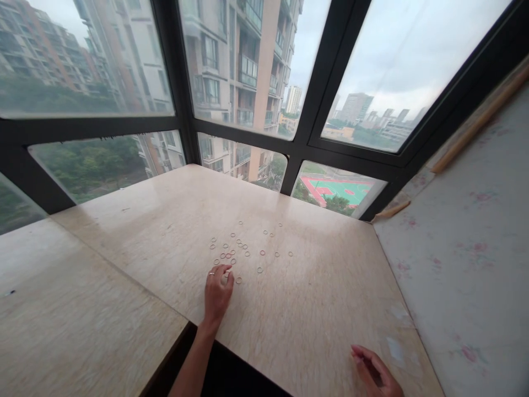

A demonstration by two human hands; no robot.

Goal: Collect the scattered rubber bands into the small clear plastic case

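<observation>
The right hand (375, 374), fingers curled toward the thumb, is over the surface (297, 320); I cannot tell whether it holds anything. The left hand (217, 292) curves down beside an orange ring (238, 284), its grip unclear. Beyond its fingertips, small rings (225, 256) lie scattered before dark-framed windows (303, 129).

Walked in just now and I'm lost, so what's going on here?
A person has their left hand down at the near side of many small thin rings, scattered over a pale counter by the windows. An orange-looking ring lies just right of that hand's fingers; whether they grip one is unclear. The right hand is well apart from the rings, fingers curled, and I can't tell if it holds anything.
</observation>
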